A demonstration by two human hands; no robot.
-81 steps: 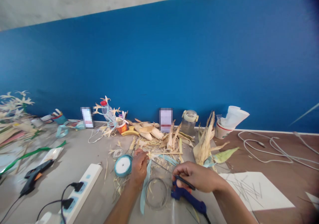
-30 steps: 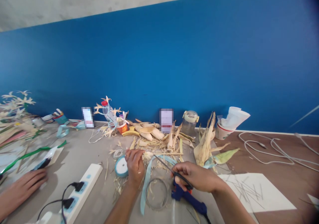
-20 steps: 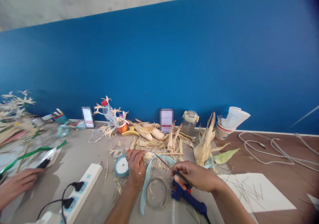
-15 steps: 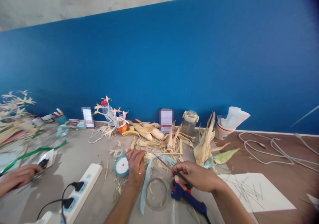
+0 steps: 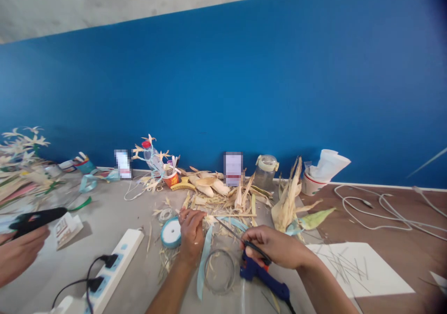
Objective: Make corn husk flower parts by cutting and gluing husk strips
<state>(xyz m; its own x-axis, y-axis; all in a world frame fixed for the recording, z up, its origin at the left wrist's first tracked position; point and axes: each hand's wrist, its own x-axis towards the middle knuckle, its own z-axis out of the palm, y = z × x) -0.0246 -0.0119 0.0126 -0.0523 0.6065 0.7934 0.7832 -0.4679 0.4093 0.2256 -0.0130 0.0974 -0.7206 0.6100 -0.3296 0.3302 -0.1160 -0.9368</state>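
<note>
My left hand (image 5: 193,230) is closed, its fingers pinched on a small pale corn husk flower (image 5: 210,219). My right hand (image 5: 275,247) grips scissors (image 5: 257,252) by their black handles, the thin metal blades reaching left to the flower. Just under my right hand lies a dark blue glue gun (image 5: 267,279). A light blue ribbon (image 5: 203,267) hangs down beside my left wrist, and a coil of wire (image 5: 220,272) rests between my forearms. The ribbon spool (image 5: 171,233) stands against the left side of my left hand.
Corn husks (image 5: 209,183) are heaped behind my hands, near a lidded jar (image 5: 266,169). A white power strip (image 5: 115,267) lies at left. Thin wires cover white paper (image 5: 366,269) at right. A co-worker's hand (image 5: 24,253) holds a black glue gun (image 5: 38,220) at far left.
My hands stay nearly in place, with the scissors shifting very slightly. At far left, the co-worker's hand has moved and turned, bringing the black glue gun into clear view.
</note>
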